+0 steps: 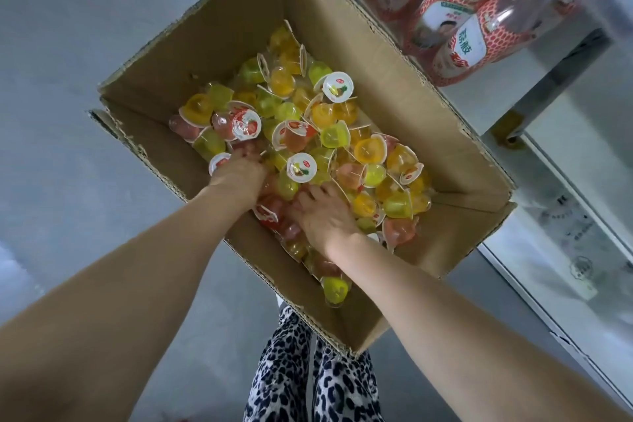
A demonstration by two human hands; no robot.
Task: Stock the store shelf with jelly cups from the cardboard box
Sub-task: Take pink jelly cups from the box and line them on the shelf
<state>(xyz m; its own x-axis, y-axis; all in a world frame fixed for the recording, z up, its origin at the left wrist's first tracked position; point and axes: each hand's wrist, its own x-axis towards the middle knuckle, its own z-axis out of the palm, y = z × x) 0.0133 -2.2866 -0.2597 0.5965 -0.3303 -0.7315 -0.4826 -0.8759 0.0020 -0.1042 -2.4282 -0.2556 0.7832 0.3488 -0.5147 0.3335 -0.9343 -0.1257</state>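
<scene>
**Item: cardboard box**. Open-topped, with torn flap edges, set on the grey floor just beside the store shelf. Red-patterned bottles are seen lying on that shelf.

**Contents: jelly cups**. A loose heap of yellow, green, orange and pink cups, lying at all angles, some with the white foil lid upward. All cups in view are located inside the box; none is seen on the shelf.

**Left hand**. Pushed into the near-left part of the heap, knuckles up, fingertips sunk among the cups. Whether anything is grasped cannot be told.

**Right hand**. Laid on the near-middle of the heap close to the left hand, with its fingers spread and partly buried. Whether a cup is held cannot be told.

**Step judged in hand:** a double handful is being gathered.

**Handling notes:**
- The two hands are best brought together under the cups, so that a cradle is formed rather than a squeeze.
- Thin cup walls and peel-off lids are likely to be strained by hard pressure, so a light closing is advised.
- A modest load is preferred, since rounded cups are easily spilled over the box edge.
- Lift should be kept low and directed toward the shelf side.
</scene>
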